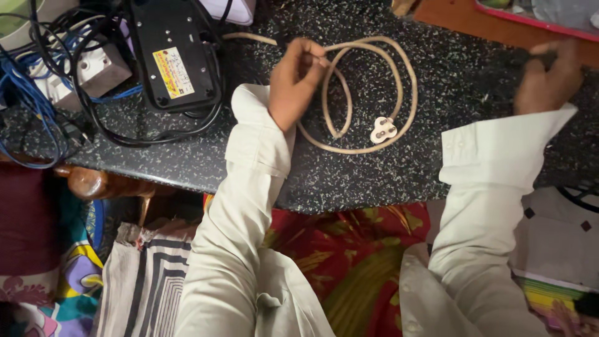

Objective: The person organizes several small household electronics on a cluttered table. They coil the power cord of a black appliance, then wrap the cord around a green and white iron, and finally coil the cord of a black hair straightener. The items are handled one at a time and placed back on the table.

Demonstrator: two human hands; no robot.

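On the dark speckled stone countertop (349,181), near the middle, lies a cream coiled power cord (368,93) with a white 3-pin plug (382,130). Left hand (293,84) pinches the cord's loop. Right hand (549,78) is blurred near the back edge, grip hard to tell.

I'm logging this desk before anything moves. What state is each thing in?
Cream power cord: coiled in loops, lying on the countertop.
White plug: unplugged, pins up, inside the coil.
Left hand: fingers pinched on the cord.
Right hand: curled at the counter's far edge; grip unclear.
Black and blue cables: tangled.
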